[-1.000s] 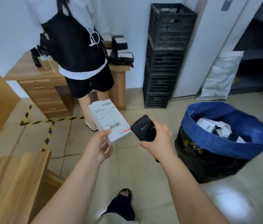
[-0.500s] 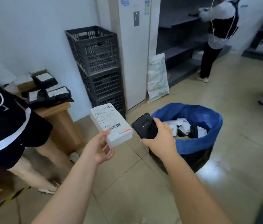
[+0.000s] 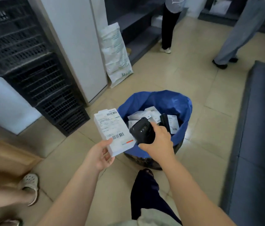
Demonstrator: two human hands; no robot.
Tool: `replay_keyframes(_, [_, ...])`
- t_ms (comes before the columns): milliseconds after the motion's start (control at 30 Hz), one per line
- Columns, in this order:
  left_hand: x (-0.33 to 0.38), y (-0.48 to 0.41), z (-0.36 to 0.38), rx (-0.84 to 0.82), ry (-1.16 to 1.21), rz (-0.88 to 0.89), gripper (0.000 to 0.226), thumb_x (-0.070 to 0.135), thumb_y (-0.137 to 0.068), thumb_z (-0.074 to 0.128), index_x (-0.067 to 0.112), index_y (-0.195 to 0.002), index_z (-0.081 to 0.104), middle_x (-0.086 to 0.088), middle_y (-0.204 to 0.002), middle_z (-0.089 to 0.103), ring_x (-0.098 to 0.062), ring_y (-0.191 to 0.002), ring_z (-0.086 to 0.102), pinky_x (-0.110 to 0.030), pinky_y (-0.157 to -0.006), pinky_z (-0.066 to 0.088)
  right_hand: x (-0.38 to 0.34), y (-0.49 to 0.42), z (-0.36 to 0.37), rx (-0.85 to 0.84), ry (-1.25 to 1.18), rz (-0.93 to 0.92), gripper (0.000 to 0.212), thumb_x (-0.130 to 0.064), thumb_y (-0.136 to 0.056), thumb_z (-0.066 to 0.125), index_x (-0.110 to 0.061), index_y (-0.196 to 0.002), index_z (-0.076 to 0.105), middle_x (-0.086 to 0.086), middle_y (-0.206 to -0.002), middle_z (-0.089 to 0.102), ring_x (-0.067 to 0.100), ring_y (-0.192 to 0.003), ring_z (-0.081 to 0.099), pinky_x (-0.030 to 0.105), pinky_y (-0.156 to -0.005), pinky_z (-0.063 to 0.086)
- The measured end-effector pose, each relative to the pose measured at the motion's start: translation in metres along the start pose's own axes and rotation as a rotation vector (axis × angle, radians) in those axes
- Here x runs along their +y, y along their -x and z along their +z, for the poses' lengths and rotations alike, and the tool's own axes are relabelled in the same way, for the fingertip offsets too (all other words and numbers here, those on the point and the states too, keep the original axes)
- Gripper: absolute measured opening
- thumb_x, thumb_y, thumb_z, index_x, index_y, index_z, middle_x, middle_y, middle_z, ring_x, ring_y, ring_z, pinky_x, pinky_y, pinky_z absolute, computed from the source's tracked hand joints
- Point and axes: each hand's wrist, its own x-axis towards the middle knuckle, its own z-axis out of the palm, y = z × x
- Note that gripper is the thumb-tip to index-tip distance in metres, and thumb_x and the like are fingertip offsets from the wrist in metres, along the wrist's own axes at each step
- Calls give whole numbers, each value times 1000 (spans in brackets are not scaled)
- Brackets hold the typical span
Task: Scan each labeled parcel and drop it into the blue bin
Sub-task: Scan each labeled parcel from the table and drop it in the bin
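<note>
At frame centre, a white labeled parcel (image 3: 113,132) is gripped by the left hand (image 3: 101,154), and a black scanner (image 3: 142,132) is clasped in the right hand (image 3: 158,142). Several parcels already lie in the blue bin (image 3: 179,101) behind; this one's drop remains.

Both bare forearms reach forward from the near edge, side by side. The left hand (image 3: 101,154) lies palm up, its thumb pressed on the near end of a white parcel (image 3: 112,126). The right hand (image 3: 158,144), back upward, wraps round a black scanner (image 3: 142,132) just beside it.
</note>
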Motion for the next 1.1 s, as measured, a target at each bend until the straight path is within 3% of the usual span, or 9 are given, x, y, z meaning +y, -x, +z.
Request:
replay_keyframes(200, [28, -83, 104, 97, -109, -82, 11, 17, -92, 67, 20, -102, 63, -1, -87, 66, -16, -75, 60, -27, -65, 44, 46, -128, -15, -39, 21, 88, 94, -42, -72, 79, -32, -151, 30, -2, -141, 42, 26, -129, 42, 50, -103, 42])
replay_keyframes(300, [38, -125, 143, 77, -175, -54, 14, 15, -95, 63, 26, -103, 64, 3, -90, 69, -14, -76, 63, -24, -54, 50, 69, -179, -10, -52, 6, 128, 94, -45, -69, 79, -34, -150, 32, -2, -139, 44, 27, -127, 44, 49, -102, 44])
replay_keyframes(433, [29, -198, 170, 85, -337, -80, 25, 11, -93, 65, 22, -115, 69, 3, -92, 75, -19, -87, 60, -26, -70, 46, 110, -231, 8, -81, 5, 238, 92, -39, -71, 79, -32, -150, 33, -3, -140, 42, 25, -129, 41, 47, -102, 41])
replay_keyframes(533, [22, -252, 185, 88, -422, -147, 25, 8, -91, 68, 22, -112, 71, 1, -99, 77, -16, -90, 65, -25, -65, 48, 138, -258, 27, -115, -4, 325, 91, -34, -72, 78, -31, -150, 32, -2, -141, 41, 26, -130, 38, 47, -104, 39])
replay_keyframes(633, [20, -300, 203, 85, -498, -195, 27, 8, -88, 72, 22, -111, 72, -2, -109, 75, -16, -97, 71, -27, -69, 57, 158, -281, 48, -135, -23, 368, 88, -34, -72, 80, -31, -147, 35, 0, -138, 43, 26, -128, 40, 48, -102, 41])
replay_keyframes(767, [15, -344, 228, 56, -589, -224, 25, -1, -89, 69, 12, -110, 68, -8, -102, 73, -16, -78, 69, -20, -52, 55, 179, -304, 71, -150, -13, 446, 90, -35, -72, 83, -29, -148, 34, 2, -142, 41, 27, -130, 38, 50, -102, 41])
replay_keyframes(900, [9, -372, 239, 37, -756, -167, 35, 2, -83, 77, 12, -116, 70, -7, -99, 74, -10, -64, 67, -16, -43, 47, 194, -321, 93, -129, -18, 524, 93, -34, -72, 82, -26, -150, 33, 4, -144, 39, 29, -131, 37, 51, -103, 40])
replay_keyframes(967, [1, -385, 238, 58, -780, -143, 36, 5, -78, 82, 14, -112, 72, -1, -90, 74, -10, -66, 69, -19, -51, 52, 199, -331, 104, -127, -25, 560, 90, -32, -74, 81, -26, -150, 33, 4, -144, 39, 30, -131, 36, 51, -104, 38])
replay_keyframes(1100, [-12, -402, 235, 107, -972, 24, 49, 24, -74, 88, 18, -117, 65, 5, -90, 63, -14, -89, 65, -31, -87, 54, 203, -340, 116, -110, -44, 625, 89, -33, -75, 80, -28, -150, 33, 5, -144, 39, 30, -130, 37, 52, -103, 37])
